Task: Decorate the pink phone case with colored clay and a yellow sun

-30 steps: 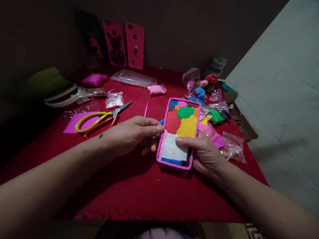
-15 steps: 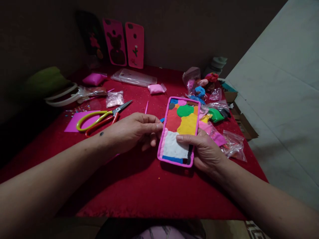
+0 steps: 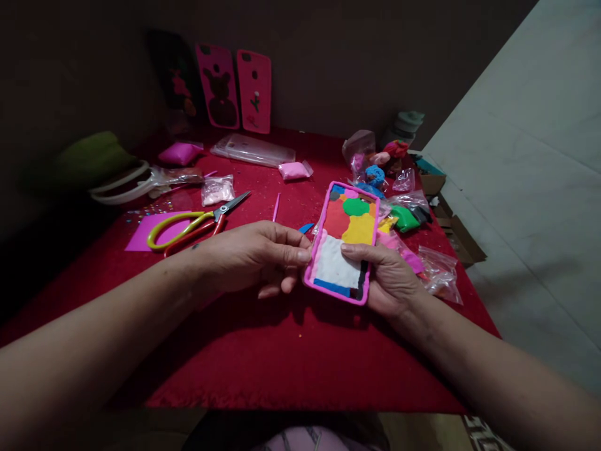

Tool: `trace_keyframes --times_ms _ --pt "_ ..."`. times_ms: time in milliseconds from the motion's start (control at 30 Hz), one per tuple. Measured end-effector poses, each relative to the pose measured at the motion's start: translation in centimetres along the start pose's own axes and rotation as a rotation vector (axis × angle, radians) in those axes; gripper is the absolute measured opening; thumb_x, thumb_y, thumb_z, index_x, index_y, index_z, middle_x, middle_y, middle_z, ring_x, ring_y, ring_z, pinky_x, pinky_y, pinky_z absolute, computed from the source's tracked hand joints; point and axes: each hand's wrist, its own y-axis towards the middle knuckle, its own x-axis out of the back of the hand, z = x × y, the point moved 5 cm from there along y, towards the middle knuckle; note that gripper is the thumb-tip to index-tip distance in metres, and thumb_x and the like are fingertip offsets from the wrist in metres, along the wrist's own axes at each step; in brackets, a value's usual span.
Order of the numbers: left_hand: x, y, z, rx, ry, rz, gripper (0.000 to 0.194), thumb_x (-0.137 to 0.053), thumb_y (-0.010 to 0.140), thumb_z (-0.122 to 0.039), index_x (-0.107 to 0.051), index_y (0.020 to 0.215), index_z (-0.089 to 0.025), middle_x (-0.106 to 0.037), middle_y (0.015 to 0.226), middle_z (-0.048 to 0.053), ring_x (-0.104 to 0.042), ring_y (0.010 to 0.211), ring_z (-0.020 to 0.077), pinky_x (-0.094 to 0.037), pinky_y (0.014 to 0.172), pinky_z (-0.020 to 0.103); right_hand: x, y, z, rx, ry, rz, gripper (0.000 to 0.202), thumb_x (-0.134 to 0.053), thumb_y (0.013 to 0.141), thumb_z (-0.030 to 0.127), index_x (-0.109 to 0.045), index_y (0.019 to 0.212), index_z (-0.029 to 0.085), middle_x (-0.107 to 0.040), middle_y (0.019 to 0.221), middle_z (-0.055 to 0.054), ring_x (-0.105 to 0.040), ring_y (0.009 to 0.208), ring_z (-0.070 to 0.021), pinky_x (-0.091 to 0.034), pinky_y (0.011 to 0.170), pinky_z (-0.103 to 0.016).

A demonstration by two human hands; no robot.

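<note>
A phone case (image 3: pixel 340 257) with a pink rim and patches of red, yellow, green, white and blue clay is held above the red table. My right hand (image 3: pixel 392 272) grips its right side, the thumb lying over the white patch and the other fingers hidden behind. At the lower left edge, my left hand (image 3: pixel 270 257) pinches the pink rim between thumb and forefinger, its other fingers curled below. Just behind my left hand lie a thin pink tool (image 3: pixel 277 207) and a blue piece (image 3: pixel 307 228), partly seen.
Scissors (image 3: pixel 188 228) with yellow and red handles lie left on the red table (image 3: pixel 291 369). Clear cases (image 3: pixel 253 150) and a pink packet (image 3: pixel 295 170) are behind. Bagged clay (image 3: pixel 406 218) clutters the right side. Decorated cases (image 3: pixel 254 93) stand against the back wall.
The case has shifted slightly right and tilted, with my right hand moving along. My left hand has moved a little right and down along the rim.
</note>
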Motion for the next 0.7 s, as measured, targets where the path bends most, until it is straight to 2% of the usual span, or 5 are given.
trace_keyframes --times_ms 233,333,433,567,700 --pt "-0.13 0.03 0.0 -0.013 0.004 0.004 0.011 -0.066 0.082 -0.021 -0.065 0.078 -0.011 -0.06 0.058 0.003 -0.049 0.04 0.0075 -0.041 0.036 0.015 -0.07 -0.15 -0.01 -0.02 -0.031 0.048 0.03 -0.069 0.059 0.007 -0.07 0.088 0.01 -0.077 0.083 -0.01 -0.073 0.075 -0.0271 -0.052 0.096 -0.055" --pt "-0.15 0.06 -0.07 -0.037 -0.015 0.025 0.009 -0.065 0.081 -0.019 -0.065 0.076 -0.011 -0.062 0.058 0.004 -0.052 0.04 0.0081 -0.044 0.038 0.016 -0.41 -0.5 -0.02 -0.031 -0.011 0.11 0.037 -0.072 0.057 0.011 -0.07 0.094 0.01 -0.077 0.086 -0.011 -0.073 0.086 -0.0315 -0.051 0.098 -0.056" --pt "-0.05 0.04 -0.14 -0.053 -0.024 0.044 0.009 -0.065 0.082 -0.017 -0.065 0.077 -0.01 -0.063 0.058 0.004 -0.055 0.041 0.0088 -0.047 0.041 0.016 -0.76 -0.73 -0.02 -0.025 -0.002 0.155 0.049 -0.072 0.056 0.008 -0.068 0.104 0.012 -0.077 0.088 -0.011 -0.072 0.094 -0.0328 -0.051 0.098 -0.056" --pt "-0.05 0.0 -0.32 -0.067 -0.046 0.078 0.009 -0.064 0.083 -0.016 -0.065 0.078 -0.01 -0.065 0.058 0.005 -0.058 0.042 0.0098 -0.049 0.043 0.017 -0.85 -0.7 0.03 -0.001 0.001 0.147 0.061 -0.07 0.054 0.001 -0.066 0.113 0.015 -0.078 0.091 -0.009 -0.073 0.091 -0.0309 -0.052 0.096 -0.055" --pt "-0.15 -0.04 -0.5 -0.066 -0.071 0.1 0.007 -0.061 0.084 -0.011 -0.066 0.08 -0.009 -0.066 0.059 0.005 -0.062 0.045 0.011 -0.053 0.046 0.018 -0.86 -0.59 0.05 -0.001 0.003 0.162 0.062 -0.067 0.058 -0.001 -0.063 0.118 0.015 -0.078 0.094 -0.009 -0.074 0.088 -0.0289 -0.054 0.095 -0.053"
